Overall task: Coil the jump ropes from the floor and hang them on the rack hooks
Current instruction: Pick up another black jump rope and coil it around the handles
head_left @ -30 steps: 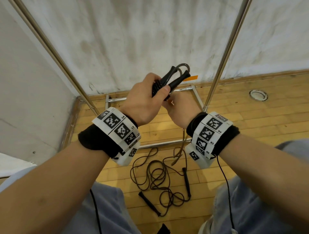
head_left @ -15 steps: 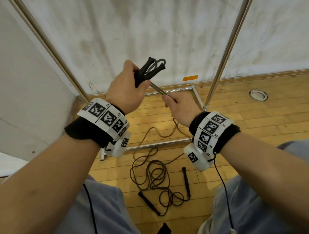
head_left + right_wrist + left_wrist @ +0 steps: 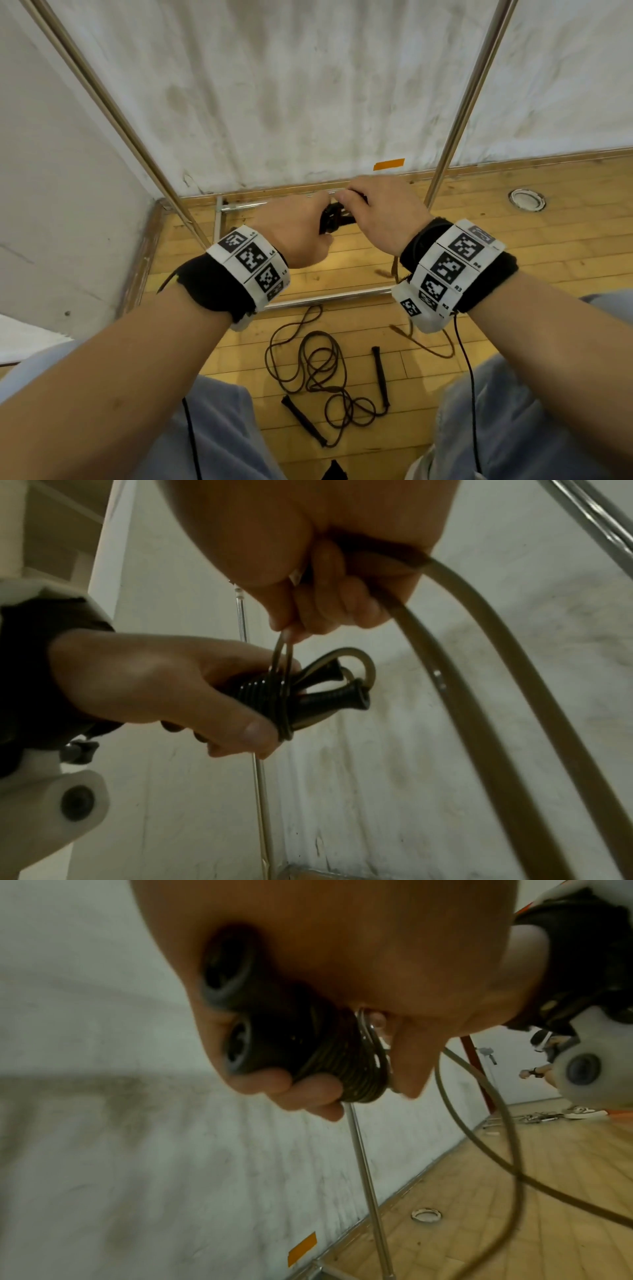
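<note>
My left hand (image 3: pixel 301 229) grips two black jump-rope handles (image 3: pixel 318 693) side by side, with several turns of olive rope (image 3: pixel 352 1066) wound round them. My right hand (image 3: pixel 380 212) sits just above and to the right of the handles, pinching the rope (image 3: pixel 445 647) between thumb and fingers; a doubled strand runs down from that pinch onto the wound coil. The free rope end (image 3: pixel 424 346) hangs below my right wrist toward the floor. A second, dark rope (image 3: pixel 318 370) with black handles (image 3: pixel 380 373) lies tangled on the wood floor between my legs.
The metal rack has two slanting chrome uprights (image 3: pixel 462 99) and a rectangular base frame (image 3: pixel 329 296) on the floor by the white wall. An orange tape strip (image 3: pixel 388 164) sticks to the wall, and a round floor fitting (image 3: pixel 525 200) lies at right.
Both hands have dropped lower and come together. The right hand moved from below the handles to over them, carrying the rope round the bundle.
</note>
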A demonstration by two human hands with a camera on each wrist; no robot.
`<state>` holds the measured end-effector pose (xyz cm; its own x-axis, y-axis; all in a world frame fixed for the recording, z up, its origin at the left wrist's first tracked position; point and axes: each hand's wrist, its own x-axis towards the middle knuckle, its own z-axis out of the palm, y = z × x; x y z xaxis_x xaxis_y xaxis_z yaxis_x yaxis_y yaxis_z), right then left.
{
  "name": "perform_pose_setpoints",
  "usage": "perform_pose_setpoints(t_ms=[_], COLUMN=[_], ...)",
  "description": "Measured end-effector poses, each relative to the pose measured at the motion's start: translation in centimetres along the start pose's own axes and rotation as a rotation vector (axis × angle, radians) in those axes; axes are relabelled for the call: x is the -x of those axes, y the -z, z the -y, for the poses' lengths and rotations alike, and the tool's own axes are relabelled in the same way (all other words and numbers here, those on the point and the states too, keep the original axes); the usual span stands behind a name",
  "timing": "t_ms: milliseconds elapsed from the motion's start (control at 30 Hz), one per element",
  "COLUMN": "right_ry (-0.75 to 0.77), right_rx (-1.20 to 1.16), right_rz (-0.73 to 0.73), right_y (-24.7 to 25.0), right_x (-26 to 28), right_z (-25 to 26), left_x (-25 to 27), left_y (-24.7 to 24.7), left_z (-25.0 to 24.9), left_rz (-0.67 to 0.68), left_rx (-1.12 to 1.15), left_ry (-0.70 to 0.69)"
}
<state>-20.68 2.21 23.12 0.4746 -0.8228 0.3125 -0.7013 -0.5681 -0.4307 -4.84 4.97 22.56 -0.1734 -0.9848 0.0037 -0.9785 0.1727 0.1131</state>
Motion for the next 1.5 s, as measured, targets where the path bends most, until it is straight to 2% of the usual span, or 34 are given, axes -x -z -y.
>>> perform_pose_setpoints(t_ms=[133,200,333,400,533,733,833,933,1067,1200,1300,1367,1433,1500], right_ry=[-0.023,-0.064,-0.219,-0.271,-0.364,-0.454,-0.458,-0.402,-0.235,-0.158,-0.17,-0.304,-0.418,-0.412], right_rx=[-0.02,-0.079,-0.345,-0.445,-0.759,-1.127,-1.22,-1.157,-0.677,-0.423,-0.144,-0.249,-0.507,-0.7], right_rz=[-0.004,0.0,0.085,0.164,0.22,0.217,0.162,0.064,-0.085,-0.045,-0.008,0.052,0.129,0.186], right_y=[0.3,0.6,1.9,2.2,2.2,1.2,0.5,-0.2,-1.2,-1.6,-1.9,-1.9,-2.2,-2.3], right_x=[-0.1,-0.5,-1.3,-1.4,-1.3,-1.2,-1.0,-0.6,0.1,0.7,0.7,0.5,0.4,0.5], right_z=[-0.3,-0.5,-1.7,-2.2,-2.3,-1.6,-1.0,0.3,1.6,1.4,0.9,0.6,0.8,1.3], left_x=[0.0,0.1,0.7,1.2,1.9,2.0,1.9,1.6,0.9,1.1,1.5,1.5,1.3,1.1], left_y=[0.0,0.0,0.5,0.8,1.5,2.2,2.5,2.8,2.8,3.0,2.7,2.4,2.5,2.9], left_z=[-1.2,-1.3,-1.2,-1.2,-1.4,-1.5,-1.6,-1.5,-1.1,-1.3,-2.1,-2.5,-2.5,-2.3], left_rz=[-0.012,-0.035,-0.072,-0.089,-0.143,-0.23,-0.301,-0.368,-0.428,-0.428,-0.341,-0.298,-0.291,-0.303], left_rx=[0.032,0.062,0.146,0.193,0.306,0.419,0.604,0.753,0.874,0.829,0.72,0.695,0.731,0.776], left_ry=[0.023,-0.013,-0.129,-0.193,-0.274,-0.168,-0.083,0.029,0.103,0.052,0.01,0.018,0.029,0.032])
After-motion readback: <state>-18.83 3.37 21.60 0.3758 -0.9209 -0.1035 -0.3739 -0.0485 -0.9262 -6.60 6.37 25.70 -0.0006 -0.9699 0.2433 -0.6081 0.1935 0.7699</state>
